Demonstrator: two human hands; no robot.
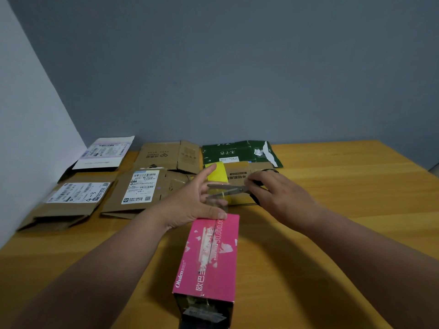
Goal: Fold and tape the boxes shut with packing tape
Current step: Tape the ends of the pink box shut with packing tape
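Pink cardboard marks the nearest thing: a long pink box (209,257) lying lengthwise on the wooden table (332,210), clear tape along its top seam. At its far end the left hand (192,205) grips a roll of clear tape (217,201), thumb pressing the box edge. Just beyond, the right hand (280,195) holds scissors (228,189), blades parted at the tape. Behind lie flattened cartons (133,193) and a green one (237,153).

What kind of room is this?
Probably a plain room used for packing: a wooden table against bare grey walls, flattened boxes, and a pink box being taped.
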